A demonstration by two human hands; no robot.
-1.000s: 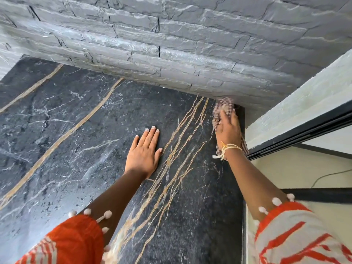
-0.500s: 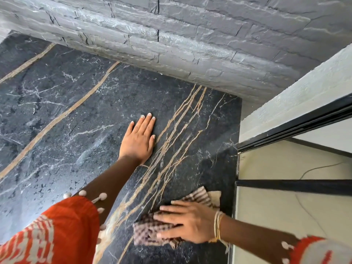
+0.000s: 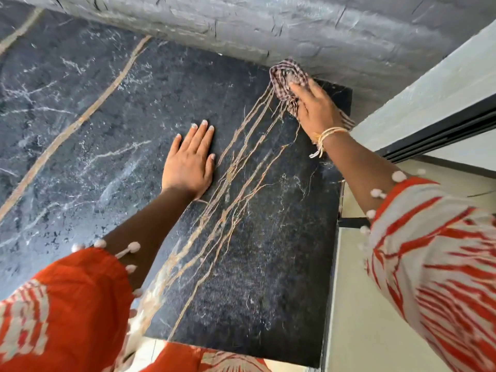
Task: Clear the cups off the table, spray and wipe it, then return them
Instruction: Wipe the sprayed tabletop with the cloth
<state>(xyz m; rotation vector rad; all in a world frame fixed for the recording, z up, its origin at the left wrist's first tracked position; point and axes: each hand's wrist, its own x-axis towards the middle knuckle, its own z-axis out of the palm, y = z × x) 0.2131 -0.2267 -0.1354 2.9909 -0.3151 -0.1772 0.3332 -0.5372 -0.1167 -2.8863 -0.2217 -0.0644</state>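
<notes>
Right hand (image 3: pixel 315 106), fingers pressed flat on the checked cloth (image 3: pixel 285 77) at the far right corner of the surface (image 3: pixel 255 251), should work firmly along the wall (image 3: pixel 295 28); left hand (image 3: pixel 189 161) braces flat, empty; no cups visible.

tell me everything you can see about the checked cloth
The checked woven cloth, maroon and white, is bunched into a rumpled wad at the far right corner of the black gold-veined marble table, against the grey stone wall. The right hand presses flat on it, hiding its near part; an edge shows past the wrist.
</notes>
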